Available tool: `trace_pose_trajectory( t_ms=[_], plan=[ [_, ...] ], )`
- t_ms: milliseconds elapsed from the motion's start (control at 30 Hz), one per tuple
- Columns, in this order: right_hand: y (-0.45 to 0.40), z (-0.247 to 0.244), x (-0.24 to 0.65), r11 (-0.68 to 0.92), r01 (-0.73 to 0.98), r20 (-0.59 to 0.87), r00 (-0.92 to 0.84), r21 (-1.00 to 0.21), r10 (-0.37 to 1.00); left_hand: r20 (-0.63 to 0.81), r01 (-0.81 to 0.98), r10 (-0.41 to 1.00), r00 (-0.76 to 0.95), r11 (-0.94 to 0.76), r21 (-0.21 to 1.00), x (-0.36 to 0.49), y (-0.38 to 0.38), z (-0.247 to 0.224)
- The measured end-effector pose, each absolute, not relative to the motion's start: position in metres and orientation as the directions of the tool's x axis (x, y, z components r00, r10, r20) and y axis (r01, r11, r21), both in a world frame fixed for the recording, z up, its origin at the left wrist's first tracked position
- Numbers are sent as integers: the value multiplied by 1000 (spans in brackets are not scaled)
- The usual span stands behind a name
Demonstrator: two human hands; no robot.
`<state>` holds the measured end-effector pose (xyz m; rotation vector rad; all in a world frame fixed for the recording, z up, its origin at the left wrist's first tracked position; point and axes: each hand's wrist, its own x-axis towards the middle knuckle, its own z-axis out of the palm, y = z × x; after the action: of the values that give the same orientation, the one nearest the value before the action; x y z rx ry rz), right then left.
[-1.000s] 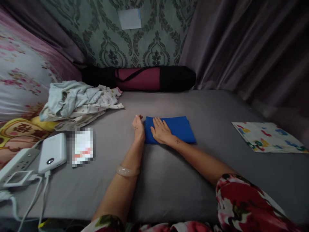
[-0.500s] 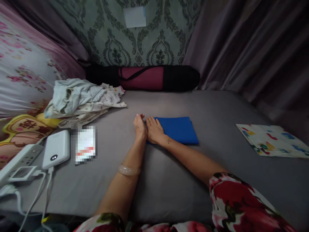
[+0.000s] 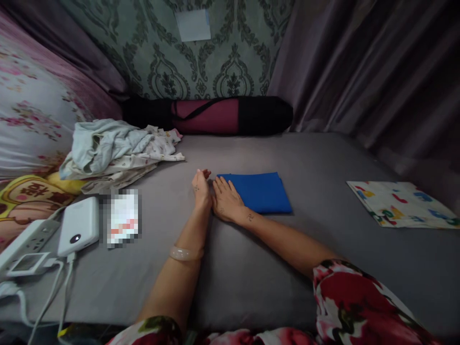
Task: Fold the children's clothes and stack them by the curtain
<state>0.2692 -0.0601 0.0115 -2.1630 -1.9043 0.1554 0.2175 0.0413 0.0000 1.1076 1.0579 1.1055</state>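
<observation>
A folded blue cloth lies flat on the grey sheet in front of me. My right hand rests palm down over its left part, fingers stretched out and a little apart. Just left of the cloth, my left hand stands on its edge on the sheet, beside the right hand's fingers. Its fingers point forward, loosely bent and partly hidden, with nothing visible in them. A pale bangle circles my left wrist.
Rumpled clothes lie at the left, near a white power bank, a power strip with cables, and a blurred packet. A patterned folded cloth lies right. A black and maroon long bag lies along the wall.
My right hand has slid slightly toward me, its fingers spreading a little, and more of the blue cloth's far left corner shows. The whole view has shifted slightly.
</observation>
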Motion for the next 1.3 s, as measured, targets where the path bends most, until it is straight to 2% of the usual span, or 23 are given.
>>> trace_pose_trajectory(
  t_ms=[200, 367, 500, 600, 767, 967, 1067, 1200, 1300],
  plan=[
    [-66, 19, 286, -163, 950, 140, 205, -268, 969, -36, -100, 990, 138, 50, 994, 220, 37, 2],
    [-69, 12, 294, -221, 937, 60, 246, -271, 967, 38, -58, 981, 189, -27, 998, 227, 33, -1],
    [-74, 12, 301, -228, 940, 94, 259, -254, 961, 136, 14, 964, 230, -143, 990, 229, 30, -2],
    [-81, 13, 309, -306, 924, 118, 338, -228, 934, 198, 94, 944, 265, -229, 969, 230, 26, 2],
    [-89, 16, 321, -360, 894, -27, 366, -266, 930, 194, 172, 926, 324, -259, 950, 231, 15, 13],
    [-105, 13, 340, -436, 875, 27, 451, -209, 892, 173, 158, 914, 367, -245, 957, 231, 8, 14],
    [-111, 9, 346, -446, 871, 25, 460, -204, 887, 195, 262, 898, 394, -313, 913, 232, 10, 8],
    [-115, 16, 355, -442, 850, -7, 459, -288, 888, 257, 417, 856, 449, -455, 787, 231, 9, 6],
    [-122, 20, 367, -467, 845, 123, 509, -261, 852, 383, 423, 767, 515, -616, 665, 228, 1, 10]
  ],
)
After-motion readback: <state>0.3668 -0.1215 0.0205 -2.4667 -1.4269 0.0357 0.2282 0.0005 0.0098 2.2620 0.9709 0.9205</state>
